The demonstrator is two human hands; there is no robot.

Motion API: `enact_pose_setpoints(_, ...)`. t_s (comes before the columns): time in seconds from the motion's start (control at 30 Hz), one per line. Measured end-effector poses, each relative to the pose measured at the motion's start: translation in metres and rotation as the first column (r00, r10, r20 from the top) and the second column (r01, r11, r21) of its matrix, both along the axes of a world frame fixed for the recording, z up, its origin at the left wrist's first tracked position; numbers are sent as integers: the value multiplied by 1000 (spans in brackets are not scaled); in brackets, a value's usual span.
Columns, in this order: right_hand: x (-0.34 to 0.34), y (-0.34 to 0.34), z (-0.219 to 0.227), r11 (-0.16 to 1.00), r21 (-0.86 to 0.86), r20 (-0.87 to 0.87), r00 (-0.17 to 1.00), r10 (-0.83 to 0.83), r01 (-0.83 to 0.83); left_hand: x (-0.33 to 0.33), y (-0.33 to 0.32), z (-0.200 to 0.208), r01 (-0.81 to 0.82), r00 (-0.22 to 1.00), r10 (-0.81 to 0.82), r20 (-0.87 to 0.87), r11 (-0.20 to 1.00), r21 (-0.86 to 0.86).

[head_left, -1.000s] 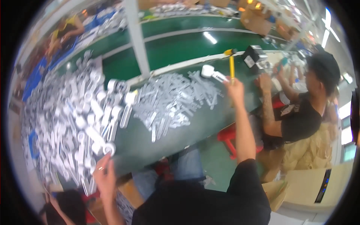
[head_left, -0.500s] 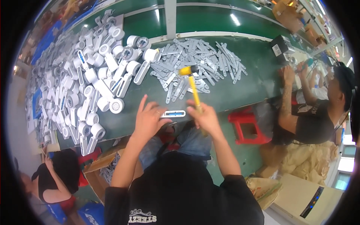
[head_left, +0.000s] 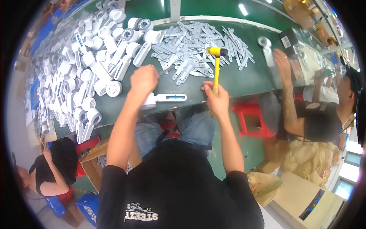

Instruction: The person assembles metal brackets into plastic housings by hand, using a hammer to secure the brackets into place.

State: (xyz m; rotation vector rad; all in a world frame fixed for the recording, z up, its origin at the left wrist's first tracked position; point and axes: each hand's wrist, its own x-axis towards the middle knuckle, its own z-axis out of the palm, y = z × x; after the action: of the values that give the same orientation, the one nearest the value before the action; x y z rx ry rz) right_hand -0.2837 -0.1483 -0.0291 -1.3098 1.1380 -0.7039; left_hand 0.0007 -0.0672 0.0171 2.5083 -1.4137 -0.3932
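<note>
A white handheld fan [head_left: 171, 97] lies on its back at the near edge of the table, its open handle showing a blue inside. My left hand [head_left: 144, 81] is curled closed just beyond the fan's round head, close to the grey strips; what its fingers hold, if anything, is hidden. In my right hand [head_left: 218, 100] is the handle of a yellow mallet [head_left: 216, 65], held upright with its black-tipped head up, right of the fan. Flat grey plastic strips [head_left: 187, 70] lie in a loose pile beyond both hands.
A large heap of white fans [head_left: 87, 61] covers the table's left side. At the right, a co-worker's hand [head_left: 282, 65] is beside another white fan [head_left: 268, 51]. A dark box [head_left: 291, 40] stands behind it. A red stool [head_left: 251, 118] and an open carton [head_left: 93, 156] are below.
My left hand has left the fan's handle and moved up and left, its fingers now curled. The mallet has moved right with my right hand. A fan now shows near the co-worker's hand.
</note>
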Motion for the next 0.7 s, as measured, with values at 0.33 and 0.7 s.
enact_pose_setpoints(0.33,9,16,38,993,88,181,981,66,-83,-10,67,43,367,913,-393,106,682,-633)
enact_pose_setpoints(0.7,19,38,61,985,108,83,989,123,-132,-30,82,25,369,916,-387,101,718,-590)
